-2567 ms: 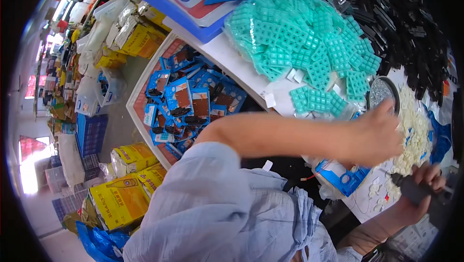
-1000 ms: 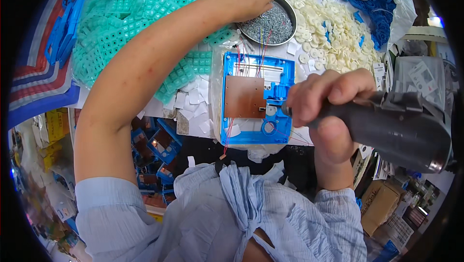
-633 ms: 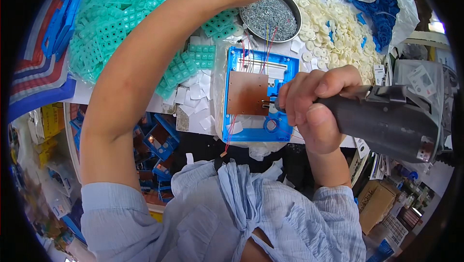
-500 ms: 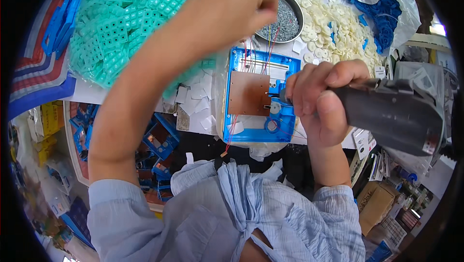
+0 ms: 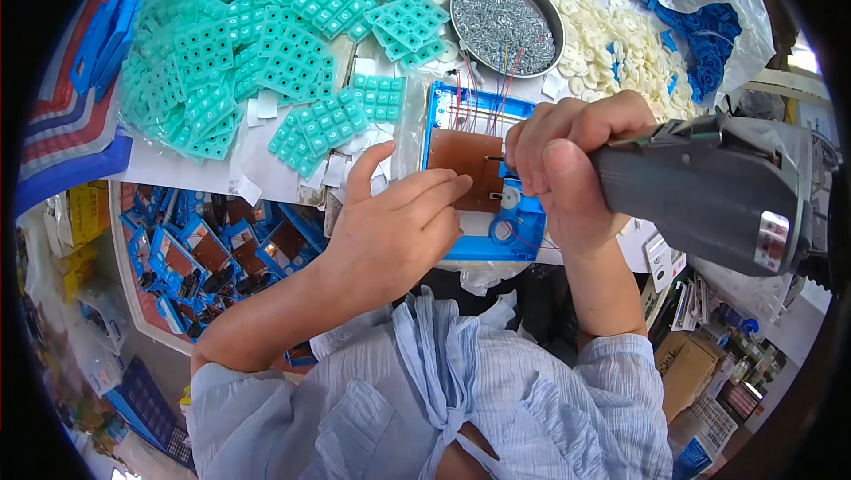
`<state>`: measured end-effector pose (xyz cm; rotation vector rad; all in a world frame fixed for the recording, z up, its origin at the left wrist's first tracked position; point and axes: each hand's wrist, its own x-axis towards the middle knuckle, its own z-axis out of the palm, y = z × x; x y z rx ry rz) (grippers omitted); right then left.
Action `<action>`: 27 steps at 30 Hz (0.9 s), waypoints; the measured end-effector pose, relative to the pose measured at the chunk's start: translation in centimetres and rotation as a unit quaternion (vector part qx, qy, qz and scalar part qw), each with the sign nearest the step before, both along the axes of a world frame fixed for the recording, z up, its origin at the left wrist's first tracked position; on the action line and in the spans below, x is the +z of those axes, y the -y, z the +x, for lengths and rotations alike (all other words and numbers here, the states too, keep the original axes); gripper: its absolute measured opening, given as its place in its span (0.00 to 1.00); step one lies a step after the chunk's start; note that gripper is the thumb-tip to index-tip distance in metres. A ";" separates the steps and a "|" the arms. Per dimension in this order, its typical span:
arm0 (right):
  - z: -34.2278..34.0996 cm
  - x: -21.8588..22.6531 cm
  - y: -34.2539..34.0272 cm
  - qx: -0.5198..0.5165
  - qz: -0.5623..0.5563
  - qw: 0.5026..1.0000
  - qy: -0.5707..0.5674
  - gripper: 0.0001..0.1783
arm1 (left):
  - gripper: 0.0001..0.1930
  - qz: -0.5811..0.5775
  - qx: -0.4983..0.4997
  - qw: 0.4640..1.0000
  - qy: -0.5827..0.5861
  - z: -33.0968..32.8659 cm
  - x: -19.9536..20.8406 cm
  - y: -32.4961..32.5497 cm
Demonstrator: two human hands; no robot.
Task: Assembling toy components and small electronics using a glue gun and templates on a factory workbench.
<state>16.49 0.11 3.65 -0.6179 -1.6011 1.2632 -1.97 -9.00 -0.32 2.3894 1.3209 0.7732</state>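
My right hand point(image 5: 576, 148) is wrapped round the dark grey body of a power screwdriver point(image 5: 683, 187), its bit pointing left over a brown circuit board point(image 5: 465, 154). The board lies in a blue plastic casing point(image 5: 483, 248) with thin wires at its top end. By the board's left edge, my left hand point(image 5: 399, 218) has its front fingers closed together above the board and one finger raised apart. Whatever sits between those fingertips is too small or hidden to make out. Just beyond the casing stands a round metal tray point(image 5: 505, 23) of small screws.
Turquoise keypad sheets point(image 5: 292, 46) are heaped at the far left. Cream plastic discs point(image 5: 603, 37) spread to the right of the tray. Blue assembled casings point(image 5: 204, 249) fill a bin lower left. A blue mesh bundle point(image 5: 705, 41) lies far right.
My left hand has come back from beside the screw tray to the circuit board's left edge. My right hand and the power screwdriver have shifted slightly left, with the bit over the board.
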 end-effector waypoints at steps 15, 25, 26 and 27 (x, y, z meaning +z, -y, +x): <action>0.6 4.7 2.6 0.140 -0.061 0.977 -0.151 0.16 | 0.05 -0.027 -0.005 0.991 0.132 0.3 0.1 -0.6; 0.5 4.7 3.9 0.099 -0.084 0.982 -0.138 0.17 | 0.08 0.016 -0.010 0.991 0.131 0.6 0.0 -0.5; 0.5 4.7 4.1 0.096 -0.089 0.982 -0.136 0.17 | 0.10 0.033 -0.005 0.991 0.129 0.8 -0.1 -0.5; 0.4 4.6 4.1 0.098 -0.090 0.982 -0.136 0.17 | 0.11 0.050 0.000 0.990 0.128 0.8 -0.2 -0.5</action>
